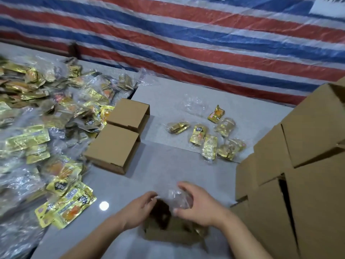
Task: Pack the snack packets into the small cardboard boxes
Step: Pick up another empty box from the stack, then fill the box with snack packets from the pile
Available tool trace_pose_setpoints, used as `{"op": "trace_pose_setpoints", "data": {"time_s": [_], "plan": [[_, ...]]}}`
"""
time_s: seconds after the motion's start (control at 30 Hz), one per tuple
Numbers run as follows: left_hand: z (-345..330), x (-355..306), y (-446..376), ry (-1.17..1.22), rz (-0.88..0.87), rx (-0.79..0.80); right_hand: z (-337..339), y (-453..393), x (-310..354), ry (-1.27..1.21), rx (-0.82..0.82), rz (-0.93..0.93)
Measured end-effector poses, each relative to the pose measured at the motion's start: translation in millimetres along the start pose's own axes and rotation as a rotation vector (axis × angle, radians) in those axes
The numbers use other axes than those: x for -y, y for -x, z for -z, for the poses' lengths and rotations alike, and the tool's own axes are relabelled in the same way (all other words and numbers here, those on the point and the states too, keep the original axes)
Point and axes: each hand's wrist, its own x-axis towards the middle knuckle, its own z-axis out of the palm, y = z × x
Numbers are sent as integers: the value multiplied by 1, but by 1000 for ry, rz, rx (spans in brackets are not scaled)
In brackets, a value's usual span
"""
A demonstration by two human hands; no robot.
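Gripping clear packet [178,200] between both hands [141,208] [196,204] (fingers curled) above open box [168,234].

Left hand [141,208] and right hand [197,204] both hold a clear plastic packet [177,200] over an open small box [173,233], blurred. Two closed boxes [119,139] sit beside a heap of gold snack packets [46,128]. Loose packets [209,137] lie farther back. Stacked cartons [298,174] at right.
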Motion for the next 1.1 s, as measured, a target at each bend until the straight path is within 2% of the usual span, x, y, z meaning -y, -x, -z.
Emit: {"op": "trace_pose_setpoints", "data": {"time_s": [0.1,0.27,0.4,0.53,0.6,0.63,0.77,0.83,0.97,1.07,1.1], "plan": [[-9,16,2,118,6,-45,-17,-12,6,303,208,-1],[-6,7,1,172,22,-93,-21,-33,19,552,362,-10],[-11,-1,-1,127,11,-90,-37,-39,9,496,487,-89],[-15,-5,-2,160,22,-56,-47,-47,-9,152,651,-208],[-13,-7,-5,155,30,-43,-55,-50,-16,5,637,-267],[-12,-7,-6,141,35,-39,-60,-50,-21,11,603,-287],[-14,-4,-8,83,30,-35,-91,-46,-61,336,431,-287],[-19,-3,-8,63,19,-36,-101,-40,-73,348,349,-319],[-24,-2,-10,45,9,-76,-87,-38,-65,197,341,-294],[-23,-1,-14,35,15,-87,-70,-38,-64,255,305,-268],[-23,-1,-14,30,16,-91,-70,-37,-64,282,342,-280]]}}
